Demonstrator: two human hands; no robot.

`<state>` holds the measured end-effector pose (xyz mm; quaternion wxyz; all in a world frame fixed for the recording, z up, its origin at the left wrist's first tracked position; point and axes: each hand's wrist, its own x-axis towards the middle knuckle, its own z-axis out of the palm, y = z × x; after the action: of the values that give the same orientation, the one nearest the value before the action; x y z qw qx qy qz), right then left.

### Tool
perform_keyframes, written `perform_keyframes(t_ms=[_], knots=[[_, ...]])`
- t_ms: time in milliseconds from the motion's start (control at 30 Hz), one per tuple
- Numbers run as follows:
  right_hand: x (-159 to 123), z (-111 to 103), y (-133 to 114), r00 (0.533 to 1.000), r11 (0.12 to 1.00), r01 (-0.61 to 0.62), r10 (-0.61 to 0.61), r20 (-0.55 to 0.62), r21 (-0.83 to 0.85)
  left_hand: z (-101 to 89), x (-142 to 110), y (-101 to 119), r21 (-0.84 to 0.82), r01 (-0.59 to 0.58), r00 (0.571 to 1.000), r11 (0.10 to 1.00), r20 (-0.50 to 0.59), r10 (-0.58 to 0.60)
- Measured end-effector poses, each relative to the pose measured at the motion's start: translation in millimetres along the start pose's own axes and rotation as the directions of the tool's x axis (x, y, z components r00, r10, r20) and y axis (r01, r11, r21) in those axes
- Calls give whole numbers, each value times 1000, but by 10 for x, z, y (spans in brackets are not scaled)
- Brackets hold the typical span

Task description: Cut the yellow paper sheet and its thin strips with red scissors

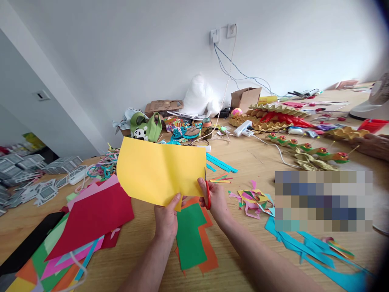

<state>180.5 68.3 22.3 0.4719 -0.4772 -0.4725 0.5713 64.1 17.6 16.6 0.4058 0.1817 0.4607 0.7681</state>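
Observation:
I hold a yellow sheet of paper [158,172] up over the wooden table [243,162]. My left hand [166,219] pinches its lower edge near the middle. My right hand [214,198] grips red-handled scissors [207,192] at the sheet's lower right corner, blades pointing up along the right edge. Under my hands lie a green sheet [190,237] on an orange sheet [209,259].
A stack of coloured sheets topped by a red one [88,219] lies at left. Paper scraps [253,198], blue strips [306,247], a glue gun [242,128], egg-carton crafts [304,154], a fan [373,101] and boxes crowd the right and back. Another person's hand [372,144] rests far right.

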Motion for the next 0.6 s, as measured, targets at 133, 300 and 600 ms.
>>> perform_keyframes(t_ms=[133,300,600], knots=[[1,-19,-6,999,998,33,-32,9,-52,-1,2,15,1,18,1000,1000,12,-18],[4,-25,-10,997,995,76,-74,29,-60,9,3,37,-11,35,999,999,6,-35],[-5,-55,-39,991,990,130,-129,29,-58,-17,7,9,24,18,997,1000,77,-20]])
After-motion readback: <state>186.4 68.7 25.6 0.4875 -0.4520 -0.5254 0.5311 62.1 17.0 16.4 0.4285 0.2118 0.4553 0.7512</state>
